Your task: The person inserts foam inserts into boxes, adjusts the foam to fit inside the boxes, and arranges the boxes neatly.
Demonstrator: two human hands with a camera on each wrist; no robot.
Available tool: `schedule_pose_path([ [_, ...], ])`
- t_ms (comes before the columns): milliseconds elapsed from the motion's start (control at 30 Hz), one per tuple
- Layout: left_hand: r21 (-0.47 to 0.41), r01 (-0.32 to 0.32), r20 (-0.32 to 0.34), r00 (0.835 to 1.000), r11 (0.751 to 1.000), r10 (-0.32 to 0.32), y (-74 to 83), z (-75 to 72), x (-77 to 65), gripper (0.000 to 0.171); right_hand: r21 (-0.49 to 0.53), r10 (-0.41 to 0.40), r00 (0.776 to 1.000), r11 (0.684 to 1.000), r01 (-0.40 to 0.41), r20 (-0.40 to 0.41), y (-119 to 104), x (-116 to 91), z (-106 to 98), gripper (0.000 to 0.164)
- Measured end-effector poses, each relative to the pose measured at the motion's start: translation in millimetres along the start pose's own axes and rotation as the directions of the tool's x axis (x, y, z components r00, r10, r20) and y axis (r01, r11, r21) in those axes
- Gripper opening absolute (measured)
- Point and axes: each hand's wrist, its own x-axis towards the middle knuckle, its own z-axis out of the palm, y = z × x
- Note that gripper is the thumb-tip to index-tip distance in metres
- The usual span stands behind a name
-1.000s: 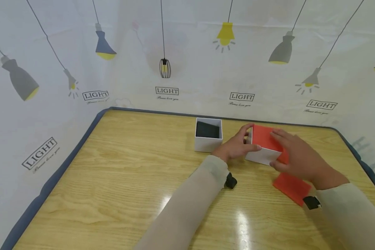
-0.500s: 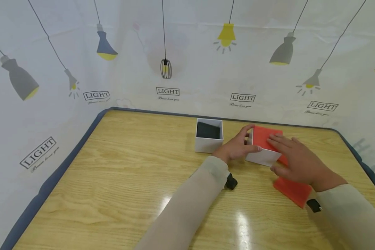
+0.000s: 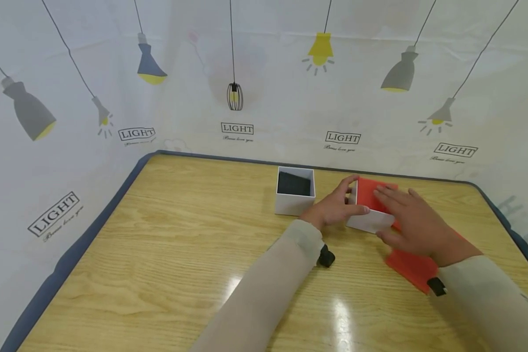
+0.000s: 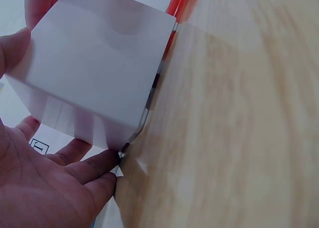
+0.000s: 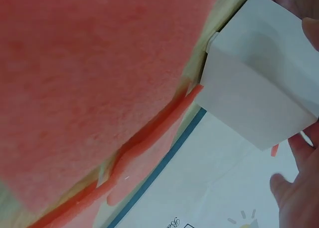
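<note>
My left hand [image 3: 332,205] grips a white square box [image 3: 369,221] from its left side, thumb along the near upper edge and fingers round the far side. A red sheet [image 3: 366,193] covers the box's top. On it rest the straight fingers of my right hand [image 3: 415,222], whose thumb reaches down beside the near face. In the left wrist view, the fingers lie against the smooth white box [image 4: 99,58]. Another red sheet [image 3: 411,269] lies on the table under my right wrist. Seen from the right wrist, a rough-textured red sheet [image 5: 94,63] looms close.
To the left of my left hand stands a second white box [image 3: 294,204], its top uncovered, with a black piece [image 3: 294,183] inside. The wooden table [image 3: 180,234] ends at a dark blue edge, just behind both boxes, against a lamp-printed sheet [image 3: 281,98].
My right hand has slid slightly left over the red top, and its thumb has shifted left too. The left hand and both boxes stay put.
</note>
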Motion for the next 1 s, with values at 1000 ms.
schedule_pose_path([
  [1000, 0.003, 0.014, -0.010, 1.000, 1.000, -0.014, 2.0, -0.1, -4.2, 0.091, -0.043, 0.082, 0.996, 0.996, -0.080, 0.047, -5, 21, 2, 0.095],
])
